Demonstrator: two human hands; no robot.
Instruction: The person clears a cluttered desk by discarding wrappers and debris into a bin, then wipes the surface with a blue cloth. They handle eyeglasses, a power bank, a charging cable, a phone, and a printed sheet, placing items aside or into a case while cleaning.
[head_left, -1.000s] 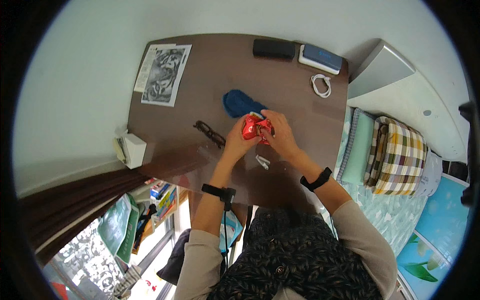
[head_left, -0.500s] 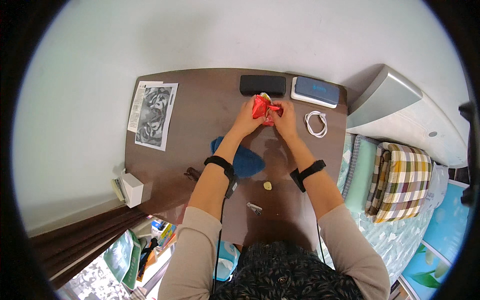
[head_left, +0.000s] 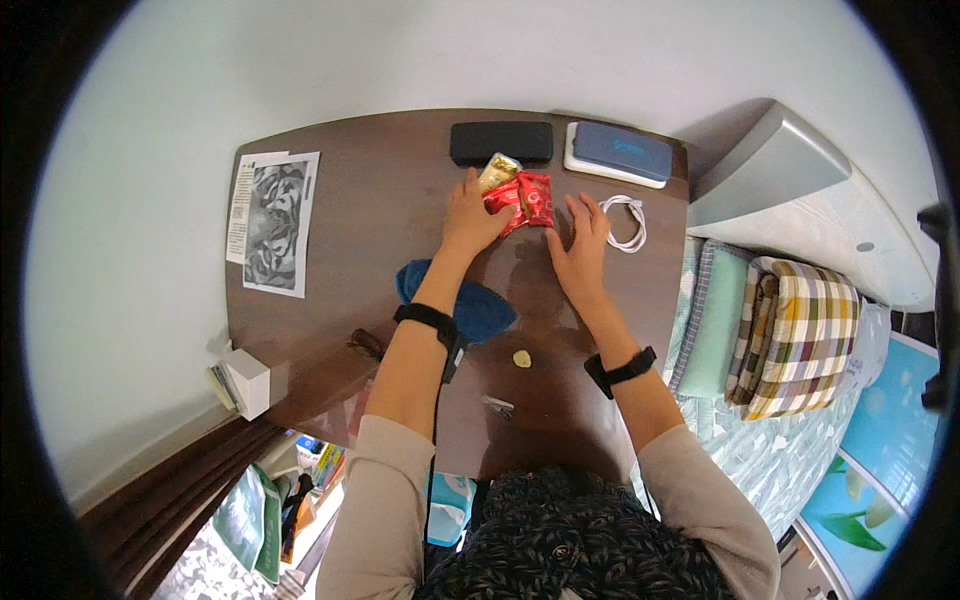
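Observation:
Two small red packets (head_left: 537,200) lie side by side at the far middle of the brown table (head_left: 370,210). A gold-coloured packet (head_left: 499,172) rests against their upper left. At their left edge is my left hand (head_left: 470,220), its fingers spread and its thumb at the nearer red packet; it does not grip it. My right hand (head_left: 580,250) is open just right of the packets, apart from them and holding nothing. Beneath my left forearm lies a dark blue cloth (head_left: 483,312), partly covered by the arm.
Behind the packets are a black case (head_left: 500,143) and a blue box on a white one (head_left: 622,150). A coiled white cable (head_left: 638,225) lies right of my right hand. Nearer are a small yellowish lump (head_left: 522,359) and nail clippers (head_left: 497,406). Printed sheets (head_left: 275,225) lie left.
My hands have moved apart and let go of the red packets, which now lie on the table with the gold packet beside them. My right hand has opened. The view has shifted slightly.

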